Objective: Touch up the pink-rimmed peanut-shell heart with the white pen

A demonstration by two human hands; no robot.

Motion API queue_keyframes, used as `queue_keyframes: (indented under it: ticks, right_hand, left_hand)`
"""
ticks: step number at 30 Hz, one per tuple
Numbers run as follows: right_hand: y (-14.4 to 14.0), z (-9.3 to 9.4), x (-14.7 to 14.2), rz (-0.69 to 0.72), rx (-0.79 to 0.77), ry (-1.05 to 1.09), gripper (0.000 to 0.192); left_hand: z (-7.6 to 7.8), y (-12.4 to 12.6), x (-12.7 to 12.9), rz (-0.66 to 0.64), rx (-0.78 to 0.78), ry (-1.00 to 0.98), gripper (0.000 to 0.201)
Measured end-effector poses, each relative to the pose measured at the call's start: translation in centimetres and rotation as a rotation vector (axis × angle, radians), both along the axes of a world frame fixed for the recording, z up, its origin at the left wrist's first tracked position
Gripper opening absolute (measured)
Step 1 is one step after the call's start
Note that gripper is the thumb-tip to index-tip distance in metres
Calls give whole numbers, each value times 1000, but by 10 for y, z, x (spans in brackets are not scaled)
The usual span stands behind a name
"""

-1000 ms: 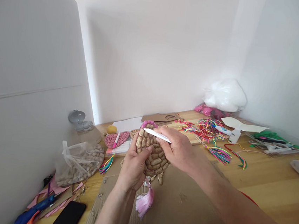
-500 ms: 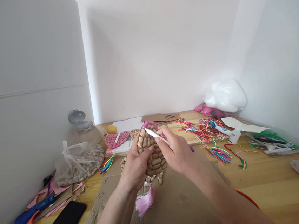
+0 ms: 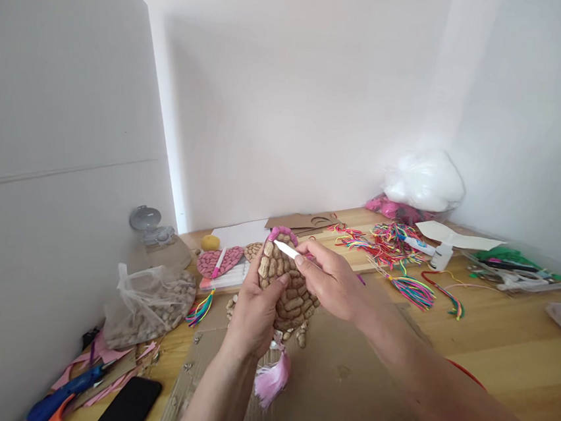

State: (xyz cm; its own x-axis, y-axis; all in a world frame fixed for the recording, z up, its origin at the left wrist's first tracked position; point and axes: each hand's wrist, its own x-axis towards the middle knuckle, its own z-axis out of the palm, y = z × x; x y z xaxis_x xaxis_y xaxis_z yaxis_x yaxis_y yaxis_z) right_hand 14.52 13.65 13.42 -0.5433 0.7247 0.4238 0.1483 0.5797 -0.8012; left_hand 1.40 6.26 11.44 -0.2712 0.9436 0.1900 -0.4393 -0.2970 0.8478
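Note:
My left hand (image 3: 251, 313) holds a heart-shaped ornament covered in peanut shells (image 3: 289, 294), raised above a cardboard sheet (image 3: 343, 382). Its top edge is painted pink (image 3: 282, 232), and a pink tassel (image 3: 271, 378) hangs from its bottom tip. My right hand (image 3: 336, 282) grips a white marker pen (image 3: 289, 251) with its tip against the shells just below the pink top edge.
A clear bag of peanuts (image 3: 149, 307) lies at the left beside a pink-painted shell heart (image 3: 219, 261). A blue glue gun (image 3: 61, 398) and black phone (image 3: 130, 408) sit near the front left. Colourful thread tassels (image 3: 396, 248), a glue bottle (image 3: 441, 256) and a white stuffing bag (image 3: 425, 178) lie at the back right.
My right hand has shifted its grip and swung the pen, so the tip now sits nearer the pink top edge. The left hand and ornament have barely moved.

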Motion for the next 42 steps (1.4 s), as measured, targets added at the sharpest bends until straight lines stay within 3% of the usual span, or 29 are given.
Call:
queue_keyframes:
  ticks: [14,28,32,38,42]
  right_hand:
    - [2,-2,-1,-1,3,-3,28]
    - [-16,2,-4,-107,164,-113,16]
    - [-16,2,-5,-113,182,-128,18]
    - [-18,-4,-9,-219,330,-226,26]
    - [-16,-4,-9,-231,307,-234,27]
  left_hand:
    - [-1,0,-1,-1,0,13,71]
    - [3,0,-1,5,-22,22,76]
    - [1,1,-1,23,-15,31,77]
    - [1,2,-1,14,-4,52,72]
    - [0,2,1,20,-4,47,71]
